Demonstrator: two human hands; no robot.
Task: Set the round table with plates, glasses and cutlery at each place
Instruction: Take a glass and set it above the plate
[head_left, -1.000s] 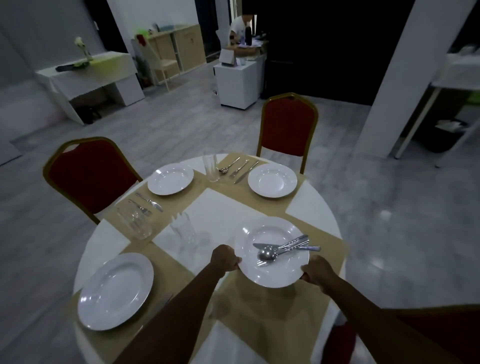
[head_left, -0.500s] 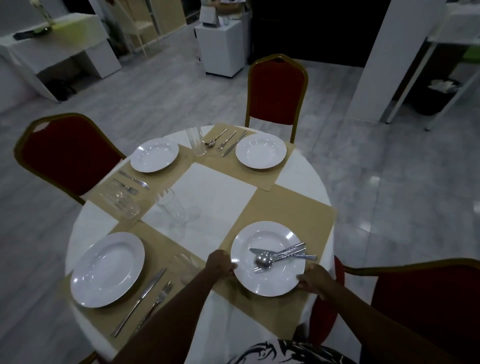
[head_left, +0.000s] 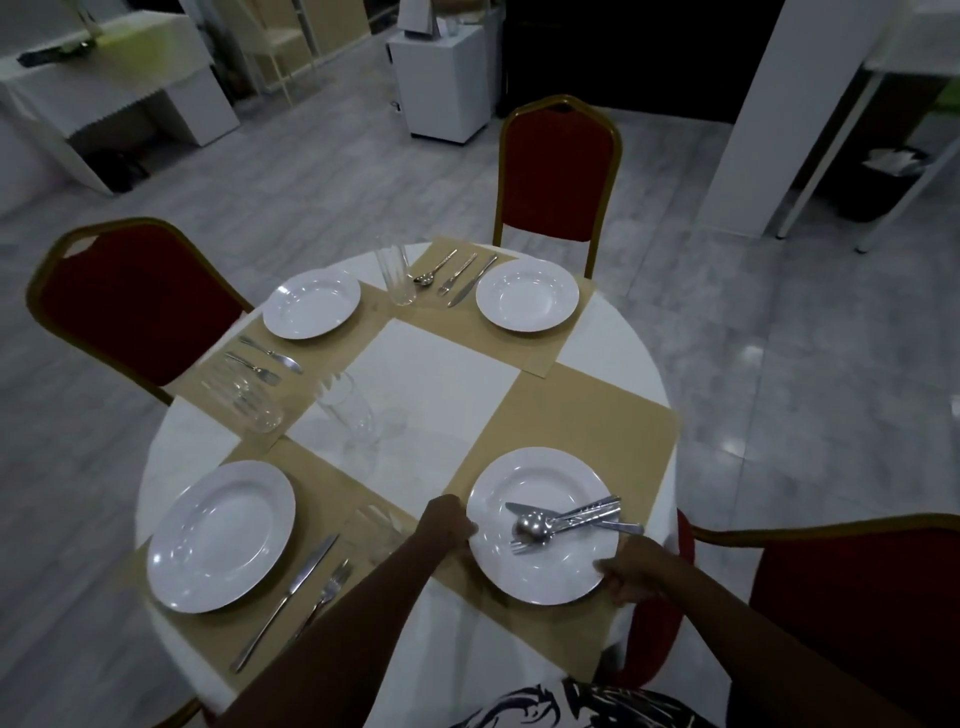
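Observation:
A white plate (head_left: 540, 483) lies on the near right tan placemat (head_left: 597, 415), with a knife, fork and spoon (head_left: 566, 522) piled loosely on it. My left hand (head_left: 447, 525) grips the plate's left rim and my right hand (head_left: 631, 569) grips its near right rim. Three other plates sit at the near left (head_left: 221, 535), far left (head_left: 310, 303) and far right (head_left: 527, 294) places, each with cutlery beside it. A knife and fork (head_left: 306, 582) lie right of the near left plate. Clear glasses stand near the middle (head_left: 350, 410), far left (head_left: 249, 400) and far side (head_left: 397, 275).
The round table (head_left: 613, 353) has a white cloth. Red chairs stand at the far side (head_left: 558, 171), the left (head_left: 130, 306) and the near right (head_left: 852, 613). Another glass (head_left: 379, 530) stands just left of my left forearm. White furniture and a pillar (head_left: 748, 114) stand behind.
The plate with the cutlery has come down from the air onto the near right placemat, and my view has shifted closer and lower over the table. Both hands keep hold of the rim.

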